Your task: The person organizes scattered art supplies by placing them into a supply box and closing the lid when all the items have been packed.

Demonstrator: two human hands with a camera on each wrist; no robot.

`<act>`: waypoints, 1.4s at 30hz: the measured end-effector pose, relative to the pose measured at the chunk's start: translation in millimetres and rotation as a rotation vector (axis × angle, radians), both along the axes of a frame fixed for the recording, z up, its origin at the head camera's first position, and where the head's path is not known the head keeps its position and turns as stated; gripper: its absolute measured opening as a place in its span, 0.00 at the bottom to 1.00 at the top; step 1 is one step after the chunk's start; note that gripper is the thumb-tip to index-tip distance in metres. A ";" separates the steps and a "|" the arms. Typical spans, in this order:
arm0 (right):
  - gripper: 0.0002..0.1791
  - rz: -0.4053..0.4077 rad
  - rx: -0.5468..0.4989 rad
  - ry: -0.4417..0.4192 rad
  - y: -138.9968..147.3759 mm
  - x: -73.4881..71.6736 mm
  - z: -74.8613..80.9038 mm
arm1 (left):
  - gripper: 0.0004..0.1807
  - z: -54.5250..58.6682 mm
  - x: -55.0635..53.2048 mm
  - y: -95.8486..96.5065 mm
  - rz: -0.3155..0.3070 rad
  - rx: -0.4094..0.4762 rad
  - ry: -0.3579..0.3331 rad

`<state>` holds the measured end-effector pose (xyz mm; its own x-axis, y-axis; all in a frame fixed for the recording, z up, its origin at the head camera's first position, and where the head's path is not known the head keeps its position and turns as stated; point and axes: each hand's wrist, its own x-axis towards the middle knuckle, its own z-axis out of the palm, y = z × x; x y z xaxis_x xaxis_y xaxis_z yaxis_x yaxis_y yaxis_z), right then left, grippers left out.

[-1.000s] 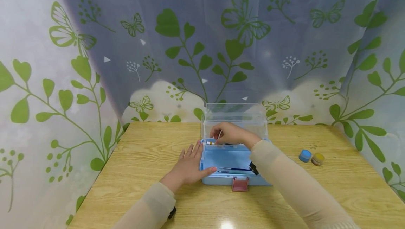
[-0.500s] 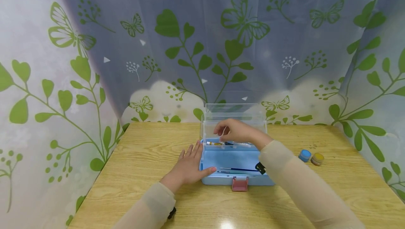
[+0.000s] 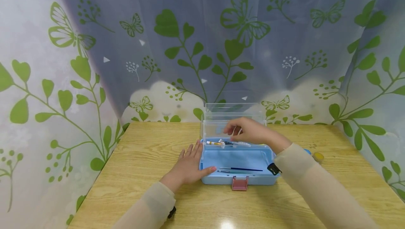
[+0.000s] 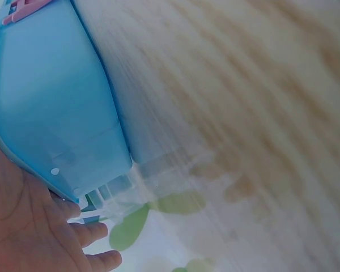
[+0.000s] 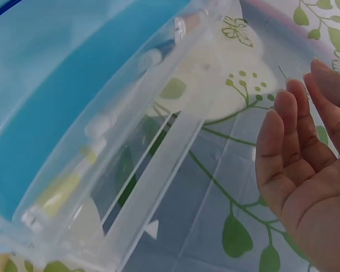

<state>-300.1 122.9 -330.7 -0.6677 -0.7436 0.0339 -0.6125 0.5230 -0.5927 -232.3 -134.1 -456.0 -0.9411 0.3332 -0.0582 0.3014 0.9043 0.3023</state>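
A light blue box [image 3: 218, 180] with a pink latch [image 3: 239, 183] stands on the table, its clear lid raised. My left hand [image 3: 189, 168] rests on the box's left side, fingers straight and thumb over the front corner. Over the raised clear tray [image 5: 173, 150] hovers my right hand [image 3: 248, 130], fingers loosely bent and holding nothing; its palm looks bare in the right wrist view. Several small tubes lie in that tray, among them a yellow tube [image 5: 59, 190] and a white-capped tube [image 3: 213, 143]. Two thin paintbrushes, one a dark blue paintbrush [image 3: 243, 169], lie inside the box near its front.
To the right on the wooden table [image 3: 152, 141] stand a yellow jar [image 3: 318, 157] and a blue jar [image 3: 307, 151], the latter partly hidden by the right sleeve. A leaf-patterned curtain [image 3: 190, 60] hangs behind the table.
My right hand has moved right along the tray from its left end, uncovering tubes there. The right forearm now partly covers the jars. My left hand stays still.
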 end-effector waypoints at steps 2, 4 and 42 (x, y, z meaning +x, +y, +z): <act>0.13 0.006 -0.013 -0.002 5.4 3.6 2.8 | 0.58 -0.9 -0.4 -0.6 0.000 0.007 0.008; 0.13 0.004 -0.017 -0.006 11.3 6.7 4.9 | 0.58 -1.3 -0.2 -0.6 0.003 -0.003 0.008; 0.13 -0.278 -0.233 -0.007 180.3 57.4 -31.3 | 0.59 -3.0 1.1 -2.4 -0.010 0.002 0.012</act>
<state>-242.7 303.3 -361.9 -0.8443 -0.5065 0.1753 -0.4611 0.5196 -0.7193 -231.3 -136.5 -459.0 -0.9382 0.3431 -0.0460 0.3145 0.9004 0.3004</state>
